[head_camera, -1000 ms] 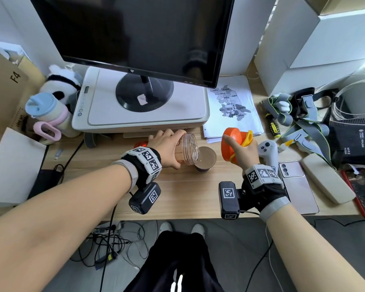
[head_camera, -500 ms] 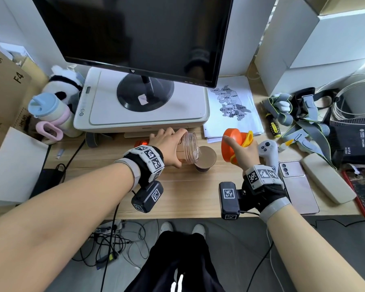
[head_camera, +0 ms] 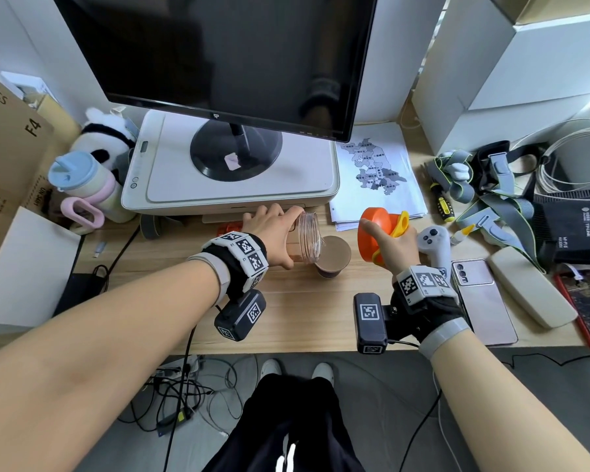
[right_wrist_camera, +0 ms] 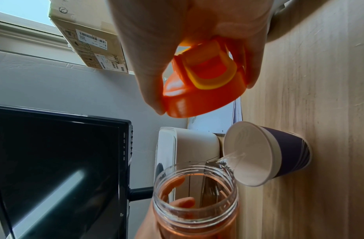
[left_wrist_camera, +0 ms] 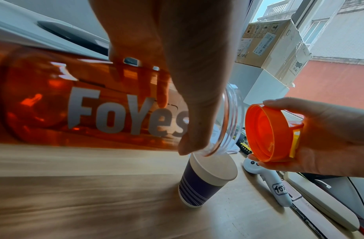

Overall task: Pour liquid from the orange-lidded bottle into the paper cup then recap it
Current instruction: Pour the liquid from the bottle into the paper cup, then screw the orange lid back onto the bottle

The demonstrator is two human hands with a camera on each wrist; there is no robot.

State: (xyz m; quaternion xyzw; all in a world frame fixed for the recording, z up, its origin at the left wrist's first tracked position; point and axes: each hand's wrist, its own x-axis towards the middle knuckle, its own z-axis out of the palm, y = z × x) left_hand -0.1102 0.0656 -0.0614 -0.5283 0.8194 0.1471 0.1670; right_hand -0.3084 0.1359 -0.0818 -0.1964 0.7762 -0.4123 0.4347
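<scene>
My left hand (head_camera: 273, 236) grips the orange-tinted clear bottle (head_camera: 305, 240), tipped almost flat with its open mouth over the paper cup (head_camera: 332, 256). In the left wrist view the bottle (left_wrist_camera: 91, 110) lies sideways above the dark striped cup (left_wrist_camera: 201, 182). The right wrist view shows clear liquid running from the bottle's mouth (right_wrist_camera: 195, 190) into the cup (right_wrist_camera: 265, 153). My right hand (head_camera: 394, 247) holds the orange lid (head_camera: 377, 236) with its yellow loop to the right of the cup, off the bottle; the lid (right_wrist_camera: 201, 85) also shows in the right wrist view and in the left wrist view (left_wrist_camera: 269, 134).
A white printer (head_camera: 232, 175) with the monitor (head_camera: 225, 56) on it stands just behind the bottle. A white controller (head_camera: 435, 243), a phone (head_camera: 481, 298) and a beige case (head_camera: 528, 287) lie right of my right hand. Papers (head_camera: 378, 172) lie behind the lid.
The bottle has stayed tipped over the cup and both hands have barely moved; the head view has shifted slightly.
</scene>
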